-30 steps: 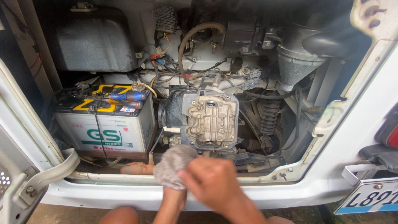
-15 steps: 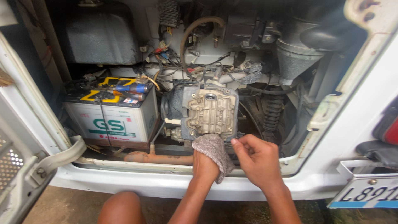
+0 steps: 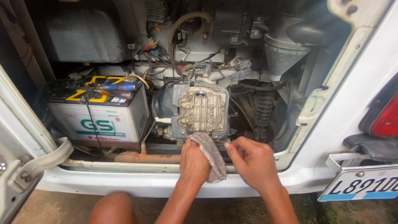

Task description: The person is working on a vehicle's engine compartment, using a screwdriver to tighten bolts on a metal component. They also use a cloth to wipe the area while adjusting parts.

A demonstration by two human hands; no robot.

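Observation:
I look into the open rear engine bay of a white vehicle. My left hand point(image 3: 194, 162) grips a grey rag point(image 3: 212, 154) and presses it against the bottom edge of a tan metal engine cover point(image 3: 202, 110) with several bolts. Just right of the rag, my right hand point(image 3: 253, 162) has its fingertips touching the lower right corner of that cover; it holds nothing that I can see.
A white car battery point(image 3: 101, 118) with yellow markings sits left of the cover. A rusty pipe point(image 3: 145, 158) runs along the sill below it. Hoses and wires fill the back. A coil spring point(image 3: 263, 112) stands to the right. A red tail light point(image 3: 387, 120) and licence plate point(image 3: 365, 184) lie far right.
Both hands rose from the sill to the cover's bottom edge. The rag now presses against the cover. The view moved closer.

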